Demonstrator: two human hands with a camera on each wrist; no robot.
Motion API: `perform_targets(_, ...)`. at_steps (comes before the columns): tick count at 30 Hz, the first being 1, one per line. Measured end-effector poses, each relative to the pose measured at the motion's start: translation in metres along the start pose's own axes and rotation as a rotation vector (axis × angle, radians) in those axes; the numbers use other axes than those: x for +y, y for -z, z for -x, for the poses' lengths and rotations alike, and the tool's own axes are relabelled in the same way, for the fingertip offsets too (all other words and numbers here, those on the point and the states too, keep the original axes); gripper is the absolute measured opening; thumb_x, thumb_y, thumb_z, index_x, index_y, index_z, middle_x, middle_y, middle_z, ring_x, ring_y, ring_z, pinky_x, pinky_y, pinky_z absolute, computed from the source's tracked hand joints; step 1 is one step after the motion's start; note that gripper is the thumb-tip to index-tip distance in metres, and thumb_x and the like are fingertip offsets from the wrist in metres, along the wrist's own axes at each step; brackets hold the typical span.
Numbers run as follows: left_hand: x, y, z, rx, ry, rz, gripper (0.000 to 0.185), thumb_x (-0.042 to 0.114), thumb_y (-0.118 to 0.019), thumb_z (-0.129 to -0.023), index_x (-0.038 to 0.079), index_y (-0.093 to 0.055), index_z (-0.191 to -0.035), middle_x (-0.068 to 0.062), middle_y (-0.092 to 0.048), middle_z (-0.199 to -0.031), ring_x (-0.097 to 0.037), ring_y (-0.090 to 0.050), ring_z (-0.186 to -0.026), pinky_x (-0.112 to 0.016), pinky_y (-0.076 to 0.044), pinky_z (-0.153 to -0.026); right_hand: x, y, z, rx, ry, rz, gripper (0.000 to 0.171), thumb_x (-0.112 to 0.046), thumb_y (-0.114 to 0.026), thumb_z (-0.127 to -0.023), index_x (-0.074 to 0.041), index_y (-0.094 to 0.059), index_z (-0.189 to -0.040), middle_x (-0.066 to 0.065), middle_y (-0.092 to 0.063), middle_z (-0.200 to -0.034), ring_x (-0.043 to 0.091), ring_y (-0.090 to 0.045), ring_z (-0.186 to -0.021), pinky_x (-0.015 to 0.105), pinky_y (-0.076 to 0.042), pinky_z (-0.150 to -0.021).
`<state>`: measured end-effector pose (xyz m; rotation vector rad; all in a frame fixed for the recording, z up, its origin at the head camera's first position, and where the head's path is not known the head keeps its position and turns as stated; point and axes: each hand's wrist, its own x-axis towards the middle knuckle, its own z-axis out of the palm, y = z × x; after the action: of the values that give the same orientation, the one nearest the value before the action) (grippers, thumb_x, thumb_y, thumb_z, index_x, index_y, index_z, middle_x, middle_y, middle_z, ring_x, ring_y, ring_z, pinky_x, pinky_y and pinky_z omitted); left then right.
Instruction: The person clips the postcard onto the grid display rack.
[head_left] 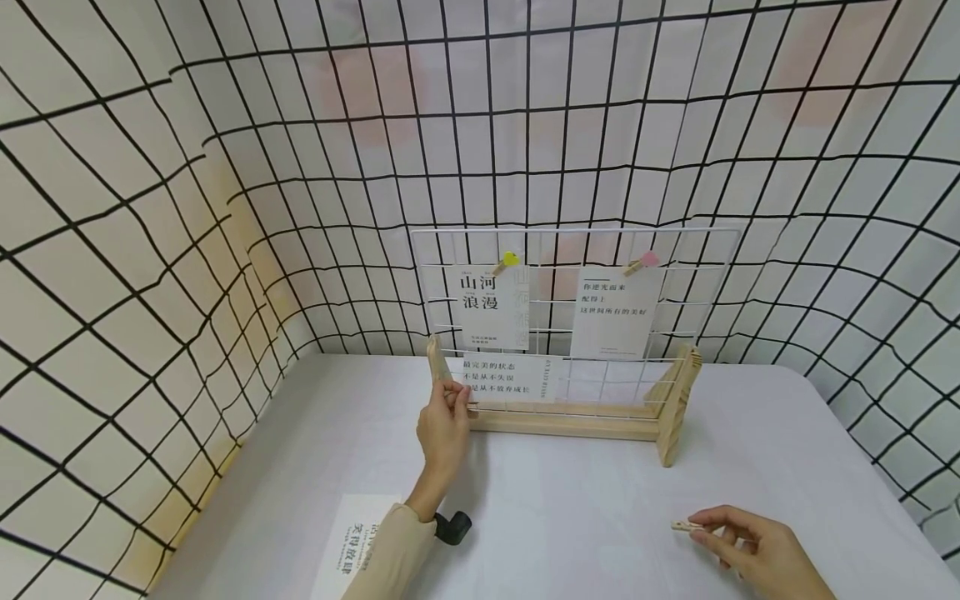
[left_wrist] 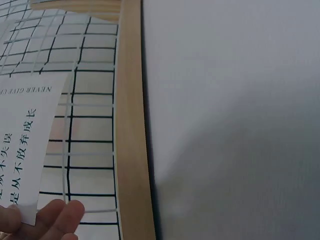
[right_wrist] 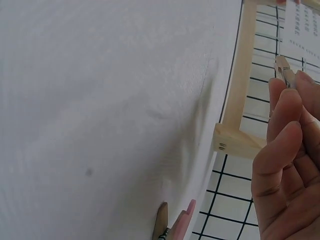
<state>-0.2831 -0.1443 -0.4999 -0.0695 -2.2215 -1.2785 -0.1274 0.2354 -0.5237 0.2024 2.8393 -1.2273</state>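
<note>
My left hand [head_left: 444,423] pinches the lower left corner of a white printed card [head_left: 517,380], which stands upright against the low part of a white wire grid rack [head_left: 705,321]. Its fingertips [left_wrist: 75,212] and thumb show on that corner in the left wrist view. Off to the right and nearer, my right hand [head_left: 761,546] pinches a small wooden clothespin [right_wrist: 285,70] above the table, apart from the rack. Two more cards hang higher on the grid, one under a yellow-topped clothespin [head_left: 510,259], the other under a pink-topped clothespin [head_left: 648,259].
The rack's wooden base [head_left: 570,425] stands on a white-covered table [head_left: 570,508]. Another printed card [head_left: 352,533] lies at front left, partly behind the left sleeve. A pink and wooden clothespin [right_wrist: 182,220] shows low in the right wrist view. Black netting surrounds the table.
</note>
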Motion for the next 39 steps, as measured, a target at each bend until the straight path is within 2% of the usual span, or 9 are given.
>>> perform_targets(5, 0.001, -0.002, 0.001, 0.053, -0.065, -0.180, 0.012, 0.016, -0.067, -0.101, 0.005, -0.063, -0.101, -0.012, -0.079, -0.079, -0.022, -0.071, -0.056, -0.032, -0.047, -0.047, -0.002, -0.002, 0.002, 0.010, 0.019, -0.014, 0.019, -0.019, -0.081, -0.089, -0.013, -0.076, -0.106, -0.003, -0.062, -0.072, 0.008, -0.050, -0.056, 0.023, -0.045, -0.050)
perform_targets(13, -0.001, -0.005, 0.003, 0.112, -0.118, -0.269, 0.013, 0.017, -0.069, -0.100, 0.005, -0.063, -0.100, -0.012, -0.076, -0.075, -0.017, -0.060, -0.049, -0.025, -0.038, -0.044, -0.013, -0.003, 0.001, -0.018, -0.021, -0.025, 0.020, -0.021, -0.080, -0.090, -0.014, -0.076, -0.108, 0.000, -0.063, -0.074, 0.011, -0.051, -0.058, 0.023, -0.044, -0.051)
perform_targets(17, 0.000, -0.008, 0.004, 0.137, -0.147, -0.265, 0.014, 0.017, -0.071, -0.098, 0.005, -0.064, -0.099, -0.010, -0.075, -0.073, -0.016, -0.060, -0.048, -0.025, -0.038, -0.043, -0.025, -0.002, -0.001, -0.015, 0.040, -0.073, 0.017, -0.023, -0.079, -0.091, -0.015, -0.077, -0.106, 0.003, -0.065, -0.073, 0.013, -0.053, -0.058, 0.024, -0.044, -0.052)
perform_targets(22, 0.000, -0.010, 0.002, 0.166, -0.182, -0.195, 0.011, 0.014, -0.072, -0.097, 0.006, -0.065, -0.098, -0.009, -0.076, -0.079, -0.017, -0.064, -0.053, -0.026, -0.043, -0.046, -0.034, -0.004, -0.002, -0.019, 0.153, -0.137, 0.012, -0.021, -0.078, -0.092, -0.017, -0.077, -0.103, 0.005, -0.066, -0.072, 0.015, -0.055, -0.057, 0.025, -0.046, -0.051)
perform_targets(26, -0.003, -0.012, 0.000, 0.159, -0.222, -0.038, 0.009, 0.008, -0.071, -0.097, 0.003, -0.065, -0.102, -0.010, -0.073, -0.080, -0.017, -0.067, -0.057, -0.025, -0.050, -0.051, -0.035, -0.006, -0.002, -0.046, 0.193, -0.143, 0.012, -0.019, -0.077, -0.094, -0.015, -0.077, -0.104, 0.003, -0.066, -0.072, 0.013, -0.055, -0.057, 0.025, -0.045, -0.050)
perform_targets(29, -0.005, -0.012, -0.001, 0.128, -0.258, 0.097, 0.013, 0.002, -0.070, -0.096, -0.002, -0.064, -0.107, -0.013, -0.071, -0.081, -0.019, -0.069, -0.059, -0.023, -0.055, -0.054, -0.033, -0.006, -0.002, -0.060, 0.183, -0.129, 0.013, -0.018, -0.076, -0.094, -0.013, -0.076, -0.105, 0.003, -0.066, -0.072, 0.014, -0.054, -0.056, 0.025, -0.045, -0.051)
perform_targets(32, -0.007, -0.012, -0.001, 0.115, -0.284, 0.180, 0.020, -0.004, -0.070, -0.094, -0.005, -0.068, -0.114, -0.017, -0.071, -0.085, -0.023, -0.072, -0.062, -0.023, -0.059, -0.057, -0.032, -0.005, -0.001, -0.058, 0.119, -0.095, 0.014, -0.022, -0.078, -0.092, -0.015, -0.077, -0.105, 0.002, -0.065, -0.071, 0.014, -0.053, -0.056, 0.024, -0.045, -0.051)
perform_targets(36, -0.010, -0.012, 0.000, 0.135, -0.296, 0.212, 0.027, -0.007, -0.071, -0.091, -0.003, -0.074, -0.118, -0.019, -0.072, -0.088, -0.026, -0.074, -0.063, -0.022, -0.060, -0.060, -0.033, -0.003, 0.000, -0.047, 0.078, -0.069, 0.015, -0.024, -0.080, -0.090, -0.018, -0.077, -0.104, 0.001, -0.066, -0.072, 0.012, -0.053, -0.056, 0.023, -0.045, -0.052)
perform_targets(39, -0.012, -0.012, 0.001, 0.152, -0.296, 0.216, 0.025, -0.006, -0.072, -0.091, -0.003, -0.075, -0.116, -0.019, -0.072, -0.088, -0.026, -0.074, -0.062, -0.019, -0.058, -0.058, -0.031, -0.003, 0.001, -0.035, 0.117, -0.085, 0.014, -0.021, -0.079, -0.091, -0.017, -0.077, -0.104, 0.002, -0.066, -0.072, 0.014, -0.053, -0.055, 0.024, -0.046, -0.051)
